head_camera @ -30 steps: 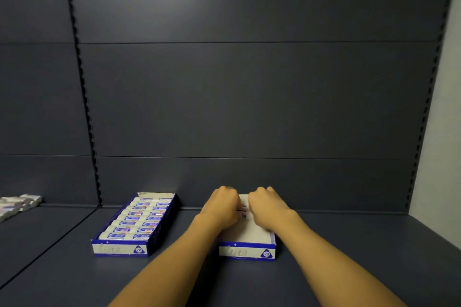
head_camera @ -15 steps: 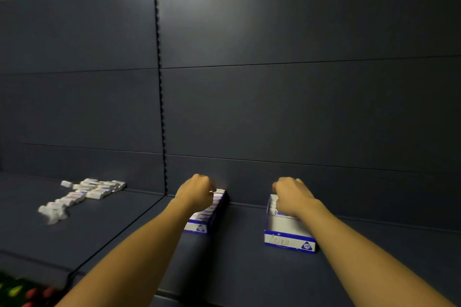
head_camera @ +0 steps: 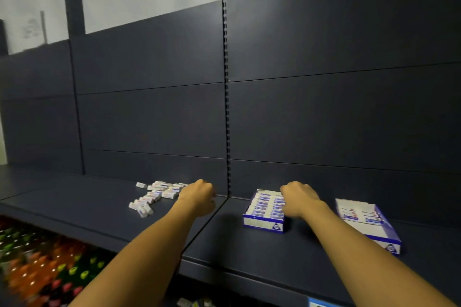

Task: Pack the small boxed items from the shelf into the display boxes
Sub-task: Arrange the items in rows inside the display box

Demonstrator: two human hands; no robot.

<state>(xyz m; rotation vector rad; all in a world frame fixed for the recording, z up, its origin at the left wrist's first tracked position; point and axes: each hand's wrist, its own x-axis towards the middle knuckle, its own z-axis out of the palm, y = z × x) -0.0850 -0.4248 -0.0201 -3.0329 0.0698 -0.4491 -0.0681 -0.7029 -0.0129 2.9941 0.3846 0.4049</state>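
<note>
A person's left hand (head_camera: 199, 197), fingers curled, is nearing loose small boxed items (head_camera: 156, 194) at centre-left; whether it grips any is unclear. The right hand (head_camera: 298, 198) is resting on the full display box (head_camera: 264, 209), seemingly steadying it; a nearly empty display box (head_camera: 366, 224) is waiting lower right.

Both hands, left (head_camera: 199, 195) and right (head_camera: 298, 198), hover curled above the shelf (head_camera: 74, 209).

The dark shelf (head_camera: 82, 209) lies bare in front of the loose pile of small boxed items (head_camera: 154, 195), giving open passage from the near edge. The full display box (head_camera: 264, 209) and the nearly empty display box (head_camera: 369, 227) stand apart with a bare strip between them. The back panel (head_camera: 324, 119) closes off the rear.
</note>
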